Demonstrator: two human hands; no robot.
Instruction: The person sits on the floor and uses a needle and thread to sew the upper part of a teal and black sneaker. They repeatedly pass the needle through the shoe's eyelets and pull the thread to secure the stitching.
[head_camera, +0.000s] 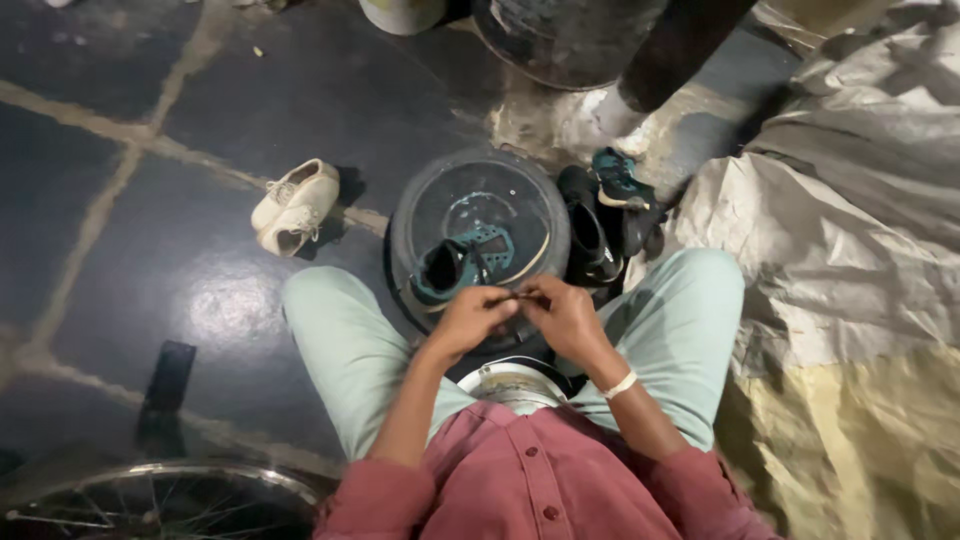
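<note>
Thin dark strand, thread or lace (517, 296), pinched between both hands just above the knees; too small and blurred to tell which, or its material. Left hand (474, 316) and right hand (563, 312) together, fingertips meeting on the strand, fingers curled tight on it. White band on the right wrist.

Directly beyond the hands: round dark metal drum top (520, 195), with a teal and black sports shoe (455, 266) lying on its near part, opening facing up. Just right of the drum, a heap of black and teal shoes (600, 215) on the floor. Well left, a cream lace-up shoe (293, 205) on its side on the dark stone floor (150, 250). Grey-white woven sacks (850, 230) along the right. Spoked bicycle wheel (170, 495) bottom left.
</note>
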